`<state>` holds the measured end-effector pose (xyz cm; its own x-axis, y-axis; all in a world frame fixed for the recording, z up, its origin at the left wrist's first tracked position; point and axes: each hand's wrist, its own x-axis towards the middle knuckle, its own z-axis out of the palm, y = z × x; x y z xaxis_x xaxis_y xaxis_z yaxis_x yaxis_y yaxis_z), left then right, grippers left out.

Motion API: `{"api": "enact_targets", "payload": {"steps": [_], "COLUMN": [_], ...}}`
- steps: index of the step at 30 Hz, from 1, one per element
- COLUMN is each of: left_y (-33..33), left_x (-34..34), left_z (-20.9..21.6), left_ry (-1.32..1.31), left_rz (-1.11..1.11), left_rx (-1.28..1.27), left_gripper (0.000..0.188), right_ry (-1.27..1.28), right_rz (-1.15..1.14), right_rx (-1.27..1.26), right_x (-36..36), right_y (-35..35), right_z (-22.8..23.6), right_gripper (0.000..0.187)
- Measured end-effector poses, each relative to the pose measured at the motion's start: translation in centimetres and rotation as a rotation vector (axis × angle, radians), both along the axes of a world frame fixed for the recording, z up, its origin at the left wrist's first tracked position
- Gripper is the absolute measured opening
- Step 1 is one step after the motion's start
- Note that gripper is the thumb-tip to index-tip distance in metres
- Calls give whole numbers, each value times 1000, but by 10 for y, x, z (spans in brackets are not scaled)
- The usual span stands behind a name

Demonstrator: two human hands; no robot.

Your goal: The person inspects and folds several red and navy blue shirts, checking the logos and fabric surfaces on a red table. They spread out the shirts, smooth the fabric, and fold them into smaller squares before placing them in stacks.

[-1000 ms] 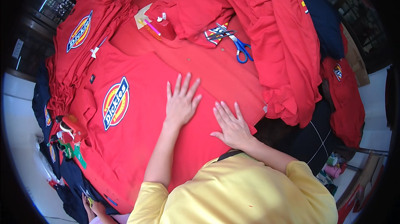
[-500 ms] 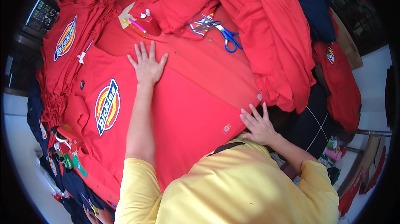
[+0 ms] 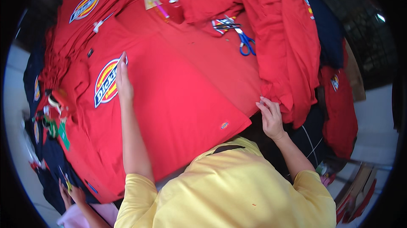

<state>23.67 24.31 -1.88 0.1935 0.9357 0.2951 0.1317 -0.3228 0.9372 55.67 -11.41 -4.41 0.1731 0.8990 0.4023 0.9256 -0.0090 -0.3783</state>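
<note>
A red T-shirt (image 3: 178,109) lies spread in front of me, with a large oval print (image 3: 106,84) on its left part and a small emblem near its hem corner. My left hand (image 3: 124,82) is slightly blurred, turned on its edge over the large print. Its fingers are stretched out and nothing shows in them. My right hand (image 3: 271,120) is just off the hem corner, beside the heaped red cloth. Thumb and forefinger come together there; whatever they pinch is too small to make out. Blue-handled scissors (image 3: 246,43) lie beyond, on red cloth.
Piled red shirts (image 3: 284,50) rise at the right, and more red shirts (image 3: 87,3) at the far left. A pink pen (image 3: 161,9) lies at the back. At the lower left, another person's hands (image 3: 72,194) are by yellow-handled scissors (image 3: 68,183). Tape rolls (image 3: 55,101) sit at the left.
My left hand has moved left from lying flat and spread on the shirt to standing on its edge over the print. My right hand has left the hem corner and closed its fingertips.
</note>
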Motion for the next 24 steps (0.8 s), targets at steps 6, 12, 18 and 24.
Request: {"api": "enact_targets", "payload": {"steps": [6,12,18,24], "left_y": [-113,-238,-288,-301], "left_x": [-130,-180,-126,-63], "left_z": [-10,-10,-19,-37], "left_ry": [214,393,515,940], "left_rz": [488,771,752,627], "left_rx": [44,-16,-67,-129], "left_gripper": [35,27,27,52], "right_ry": [-11,552,403,8], "right_rz": [102,240,644,776], "right_rx": [200,490,169,-32], "right_x": [29,11,-168,-339], "right_y": [79,213,331,356], "right_z": [41,106,68,-9], "right_gripper": [39,31,32,59]}}
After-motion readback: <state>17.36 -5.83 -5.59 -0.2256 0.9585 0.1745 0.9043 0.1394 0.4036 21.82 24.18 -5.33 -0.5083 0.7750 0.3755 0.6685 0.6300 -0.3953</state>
